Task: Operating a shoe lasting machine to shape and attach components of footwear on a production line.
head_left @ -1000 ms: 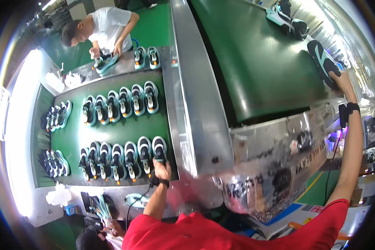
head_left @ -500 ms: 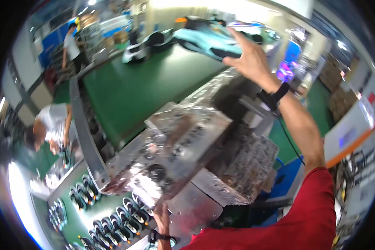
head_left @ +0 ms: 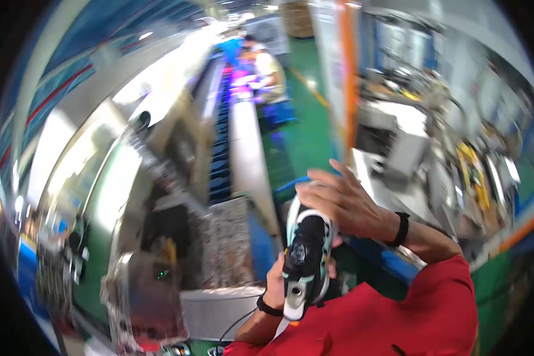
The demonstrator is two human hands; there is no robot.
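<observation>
Held from below by the left hand (head_left: 274,286), the shoe (head_left: 305,255) is near the chest, at 5 o'clock from the middle of the view, with its long side almost upright. The left grip is closed around it, and some fingertips show on the far side. At 1 o'clock of the shoe, the right hand (head_left: 345,204) lies over its upper end with fingers a little spread; if they press or only touch, I cannot tell.

In my judgement, the step in hand is to steady and handle this one shoe between two hands. A next move would call for the left hand to carry the weight, and for the right hand to choose a clear hold or to go away from the upper end, which it partly covers.

Around the shoe, a cable (head_left: 240,320) hangs by the left wrist at 7 o'clock and could perhaps catch. A wrapped box (head_left: 153,296) between 8 and 9 o'clock and a speckled panel (head_left: 228,240) at 9 o'clock limit the room on that side. Farther, at 12 o'clock, is a co-worker (head_left: 270,77), blurred. Grey equipment (head_left: 409,148) stands at 1 o'clock, well beyond the right hand.
</observation>
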